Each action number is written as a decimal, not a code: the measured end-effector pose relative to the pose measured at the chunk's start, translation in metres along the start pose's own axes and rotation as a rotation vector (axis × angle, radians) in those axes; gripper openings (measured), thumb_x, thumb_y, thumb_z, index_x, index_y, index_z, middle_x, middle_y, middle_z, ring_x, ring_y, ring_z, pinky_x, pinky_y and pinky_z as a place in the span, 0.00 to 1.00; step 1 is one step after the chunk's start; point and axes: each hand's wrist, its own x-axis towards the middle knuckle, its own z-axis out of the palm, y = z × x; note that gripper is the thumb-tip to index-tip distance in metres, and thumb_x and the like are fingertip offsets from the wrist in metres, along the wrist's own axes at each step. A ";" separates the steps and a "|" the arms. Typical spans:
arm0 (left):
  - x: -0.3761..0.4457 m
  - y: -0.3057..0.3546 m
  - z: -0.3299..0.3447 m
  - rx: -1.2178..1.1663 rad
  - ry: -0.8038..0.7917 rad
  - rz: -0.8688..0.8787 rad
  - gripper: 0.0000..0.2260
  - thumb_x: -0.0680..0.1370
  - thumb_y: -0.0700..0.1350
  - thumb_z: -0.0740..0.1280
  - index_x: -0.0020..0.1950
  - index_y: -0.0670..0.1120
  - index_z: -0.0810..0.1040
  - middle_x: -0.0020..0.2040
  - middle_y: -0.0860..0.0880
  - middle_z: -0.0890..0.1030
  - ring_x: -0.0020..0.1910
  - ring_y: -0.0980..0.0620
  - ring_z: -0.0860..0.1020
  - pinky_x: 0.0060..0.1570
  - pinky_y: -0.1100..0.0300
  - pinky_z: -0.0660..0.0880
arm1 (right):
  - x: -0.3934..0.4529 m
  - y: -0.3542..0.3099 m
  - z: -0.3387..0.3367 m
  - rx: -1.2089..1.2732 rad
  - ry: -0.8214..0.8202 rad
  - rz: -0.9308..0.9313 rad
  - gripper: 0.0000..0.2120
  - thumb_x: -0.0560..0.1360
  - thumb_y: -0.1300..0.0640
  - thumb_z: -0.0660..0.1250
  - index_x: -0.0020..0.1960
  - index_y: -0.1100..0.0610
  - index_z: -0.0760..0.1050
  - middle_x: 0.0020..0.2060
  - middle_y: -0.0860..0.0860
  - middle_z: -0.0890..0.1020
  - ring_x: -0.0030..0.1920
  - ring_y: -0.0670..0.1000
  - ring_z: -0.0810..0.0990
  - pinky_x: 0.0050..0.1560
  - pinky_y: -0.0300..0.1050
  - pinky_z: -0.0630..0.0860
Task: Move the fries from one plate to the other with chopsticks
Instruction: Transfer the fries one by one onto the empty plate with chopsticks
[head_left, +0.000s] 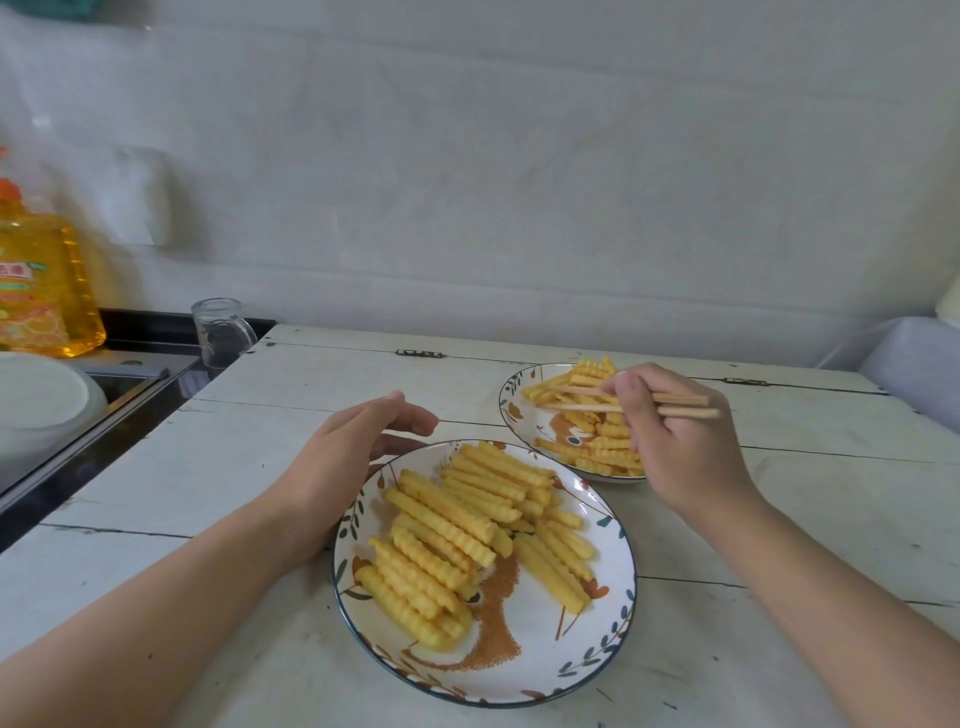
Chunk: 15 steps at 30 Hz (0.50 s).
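Crinkle-cut fries (457, 525) fill the near plate (597, 644) in ridged yellow rows, some stacked crosswise, and I see them sitting mostly on its left and upper half, leaving a bare patch of glazed white with a brown tree motif toward me. That plate is round, shallow, rimmed in a thin dark line with leaf sprigs painted along the edge. My left hand (353, 457) rests beside its upper left rim, fingers relaxed and slightly curved, holding nothing, with the fingertips just past the rim. My right hand (675, 441) pinches a pair of pale wooden chopsticks (582, 397), thumb and fingers curled round them; the tips reach left over the far plate (519, 415), their butt ends sticking out to the right. Whether a fry is caught between the tips I cannot tell. A second heap of fries (602, 441) lies on that far plate, which sits just beyond the near one, rims close but apart. Both plates stand on a whitewashed plank table (234, 467), scuffed, with dark seams between boards. Open boards stretch right of the plates and along the front edge. At the left, the table drops to a dark counter carrying a clear glass mug (221, 332), a yellow oil bottle (41, 280) and a white bowl (41, 395).
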 end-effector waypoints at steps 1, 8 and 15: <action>0.000 0.000 0.000 -0.003 0.000 -0.002 0.20 0.87 0.55 0.60 0.54 0.46 0.88 0.54 0.45 0.88 0.58 0.43 0.86 0.64 0.43 0.80 | 0.000 0.002 0.002 -0.016 -0.011 -0.008 0.15 0.83 0.50 0.60 0.46 0.55 0.82 0.29 0.38 0.77 0.31 0.45 0.75 0.35 0.45 0.70; 0.000 0.001 0.001 0.002 0.004 -0.008 0.20 0.87 0.55 0.60 0.55 0.45 0.87 0.54 0.44 0.88 0.58 0.43 0.86 0.63 0.43 0.80 | 0.004 -0.004 0.002 0.233 0.108 0.107 0.19 0.79 0.38 0.57 0.43 0.49 0.79 0.28 0.53 0.77 0.29 0.54 0.78 0.32 0.46 0.76; -0.001 0.001 0.002 -0.005 0.015 -0.020 0.19 0.86 0.55 0.61 0.54 0.46 0.88 0.55 0.44 0.88 0.57 0.42 0.86 0.60 0.44 0.81 | 0.018 -0.018 -0.027 0.553 0.388 0.269 0.25 0.86 0.45 0.51 0.41 0.58 0.76 0.25 0.50 0.76 0.25 0.53 0.77 0.29 0.44 0.75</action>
